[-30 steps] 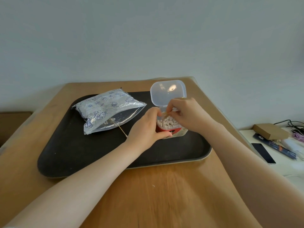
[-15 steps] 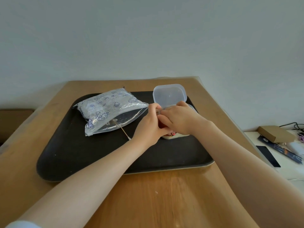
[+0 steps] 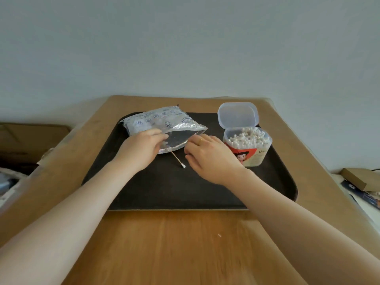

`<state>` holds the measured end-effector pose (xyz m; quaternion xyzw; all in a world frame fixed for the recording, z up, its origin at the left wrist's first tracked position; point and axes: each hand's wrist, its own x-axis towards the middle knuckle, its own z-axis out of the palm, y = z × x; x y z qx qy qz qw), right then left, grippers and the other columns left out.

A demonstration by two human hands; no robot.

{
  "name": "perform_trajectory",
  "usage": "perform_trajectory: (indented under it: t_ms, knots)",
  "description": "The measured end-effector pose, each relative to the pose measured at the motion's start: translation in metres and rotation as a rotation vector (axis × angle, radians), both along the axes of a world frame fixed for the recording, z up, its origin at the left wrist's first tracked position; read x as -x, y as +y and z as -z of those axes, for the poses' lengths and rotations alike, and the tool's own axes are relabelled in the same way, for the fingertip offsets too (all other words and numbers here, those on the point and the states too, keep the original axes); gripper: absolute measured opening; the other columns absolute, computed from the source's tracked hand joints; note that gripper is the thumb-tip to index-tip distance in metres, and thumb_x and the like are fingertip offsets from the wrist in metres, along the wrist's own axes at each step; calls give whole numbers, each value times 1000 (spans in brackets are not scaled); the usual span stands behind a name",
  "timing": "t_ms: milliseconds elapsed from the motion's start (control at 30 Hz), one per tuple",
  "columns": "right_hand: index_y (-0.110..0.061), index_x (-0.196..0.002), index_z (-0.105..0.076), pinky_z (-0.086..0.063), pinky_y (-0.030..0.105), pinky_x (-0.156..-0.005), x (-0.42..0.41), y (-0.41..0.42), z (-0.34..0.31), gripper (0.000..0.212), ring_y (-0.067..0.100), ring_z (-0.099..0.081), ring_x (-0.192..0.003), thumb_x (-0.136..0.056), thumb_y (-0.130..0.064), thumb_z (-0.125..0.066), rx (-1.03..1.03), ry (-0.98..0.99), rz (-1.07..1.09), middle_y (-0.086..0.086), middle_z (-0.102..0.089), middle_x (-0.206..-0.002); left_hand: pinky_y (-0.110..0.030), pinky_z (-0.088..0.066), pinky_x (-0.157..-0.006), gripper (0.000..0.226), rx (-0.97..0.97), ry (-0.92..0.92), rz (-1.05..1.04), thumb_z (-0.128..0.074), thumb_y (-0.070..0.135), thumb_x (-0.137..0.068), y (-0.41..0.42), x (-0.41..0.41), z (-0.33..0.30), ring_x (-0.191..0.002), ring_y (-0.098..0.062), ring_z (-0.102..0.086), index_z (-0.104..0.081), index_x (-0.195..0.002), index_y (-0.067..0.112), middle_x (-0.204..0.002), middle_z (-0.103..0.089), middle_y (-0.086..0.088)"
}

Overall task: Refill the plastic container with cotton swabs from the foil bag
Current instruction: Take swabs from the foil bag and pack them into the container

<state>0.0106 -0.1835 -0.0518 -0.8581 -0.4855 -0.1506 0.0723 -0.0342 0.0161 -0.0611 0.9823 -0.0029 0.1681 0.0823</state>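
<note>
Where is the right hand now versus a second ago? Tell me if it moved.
Yes. The right hand left the plastic container and went left to the foil bag mouth.

Both forearms are showing bare, no sleeves; right hand (image 3: pixel 211 156) is wearing a thin gold ring (image 3: pixel 201 140) on one finger.

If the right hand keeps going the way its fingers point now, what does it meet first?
The right hand points left and slightly away, toward the open mouth of the foil bag. It would likely meet the bag's lower lip first; the loose cotton swab lies just nearer. Depth is uncertain.
</note>
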Motion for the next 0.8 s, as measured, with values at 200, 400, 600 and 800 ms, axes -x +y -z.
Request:
perform_trajectory:
  t_ms: [200,400,600,800]
  knots:
    - [-13,-130,-46,-31,32,-107,16,31,12,37,22,-41,-127,-97,-29,-43,-20,137,23,5,-45,-138,-42,-54,-77,47,-54,-173,80,-56,-5,-85,16,11,-9,-110,-30,-59,-54,-129,11,-129,-58,-9]
    - [-13,-126,-43,-35,32,-99,24,46,14,33,27,-51,-113,-92,-11,-45,112,98,83,7,-57,-120,-35,-50,-73,58,-27,-283,173,-60,3,-85,22,22,-26,-103,-31,-60,-41,-140,13,-138,-49,-6]
    - [-10,-117,-49,-39,32,-91,30,43,15,30,27,-53,-105,-88,-5,-45,281,197,97,8,-58,-113,-33,-48,-68,73,16,-182,83,-62,18,-85,26,30,-22,-100,-28,-59,-23,-147,21,-149,-32,2]
    - [-4,-104,-56,-46,39,-77,8,76,-4,25,32,-56,-95,-96,-17,-36,-56,415,287,16,-58,-104,-8,-17,-42,76,-120,-249,188,-77,7,-69,24,29,-13,-67,-24,-63,-43,-137,6,-135,-52,-8]
